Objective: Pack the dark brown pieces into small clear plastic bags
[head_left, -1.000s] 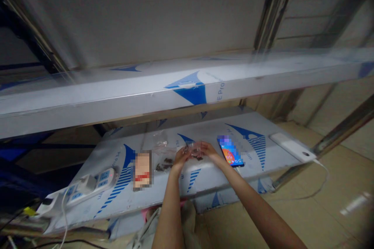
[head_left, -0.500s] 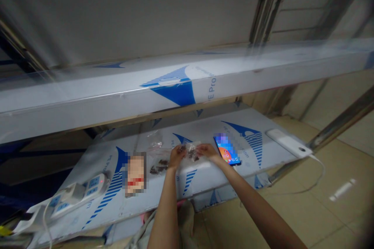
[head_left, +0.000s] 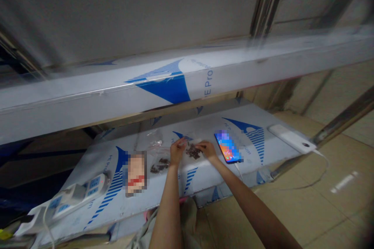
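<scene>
Small dark pieces [head_left: 193, 151] lie in a loose pile on the film-covered table, between my two hands. At the pile's left edge is my left hand [head_left: 177, 152], its fingers stretched forward and the thumb apart from them. My right hand [head_left: 207, 149] reaches in from the right with its fingertips pinched together at the pile's edge; what they hold is too small to make out. Left of my left hand lies a clear plastic bag with dark pieces [head_left: 160, 165] in it. Behind that rests a crumpled clear bag [head_left: 155, 138].
A lit phone [head_left: 228, 147] with a cable lies right of my right hand. Further right is a white device [head_left: 292, 138] with a cord. At left are a blurred-out flat object [head_left: 136, 173] and a power strip [head_left: 78, 194]. A raised shelf [head_left: 228, 76] spans the back.
The dark pieces, earlier in a clear bag between my hands, now show as a spread pile on the table. Both hands stay in nearly the same place; the view has shifted slightly.
</scene>
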`<state>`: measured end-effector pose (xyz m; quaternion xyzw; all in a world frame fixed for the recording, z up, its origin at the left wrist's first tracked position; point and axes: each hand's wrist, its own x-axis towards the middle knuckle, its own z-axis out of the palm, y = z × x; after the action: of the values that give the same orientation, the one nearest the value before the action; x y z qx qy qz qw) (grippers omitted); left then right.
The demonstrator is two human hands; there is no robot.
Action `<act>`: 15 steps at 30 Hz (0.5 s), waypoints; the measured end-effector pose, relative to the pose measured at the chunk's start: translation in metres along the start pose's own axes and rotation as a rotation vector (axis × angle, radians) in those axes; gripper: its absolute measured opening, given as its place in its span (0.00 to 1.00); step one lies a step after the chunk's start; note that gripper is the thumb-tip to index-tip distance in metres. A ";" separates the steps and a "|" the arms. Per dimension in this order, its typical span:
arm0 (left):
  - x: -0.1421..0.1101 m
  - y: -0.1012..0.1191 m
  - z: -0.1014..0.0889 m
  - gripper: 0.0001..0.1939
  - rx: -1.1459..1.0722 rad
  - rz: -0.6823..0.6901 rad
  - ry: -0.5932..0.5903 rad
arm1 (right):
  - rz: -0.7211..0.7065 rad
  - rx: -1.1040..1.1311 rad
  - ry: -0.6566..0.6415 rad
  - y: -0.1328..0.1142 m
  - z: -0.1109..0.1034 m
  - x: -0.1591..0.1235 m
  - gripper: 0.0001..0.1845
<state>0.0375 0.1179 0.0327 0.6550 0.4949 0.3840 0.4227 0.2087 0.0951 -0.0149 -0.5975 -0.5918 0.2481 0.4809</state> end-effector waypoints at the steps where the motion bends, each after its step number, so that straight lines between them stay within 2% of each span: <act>1: -0.001 -0.003 0.001 0.17 0.037 -0.003 -0.005 | -0.012 -0.019 0.001 0.001 0.000 0.000 0.09; 7: -0.005 -0.017 0.009 0.11 0.243 -0.012 0.002 | -0.017 -0.015 0.019 0.003 0.001 -0.001 0.08; 15: -0.008 -0.009 0.010 0.07 0.361 -0.004 0.060 | 0.005 0.041 0.021 0.000 0.001 -0.003 0.07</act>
<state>0.0417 0.1098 0.0200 0.7075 0.5693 0.3076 0.2841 0.2076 0.0927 -0.0164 -0.5915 -0.5799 0.2554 0.4986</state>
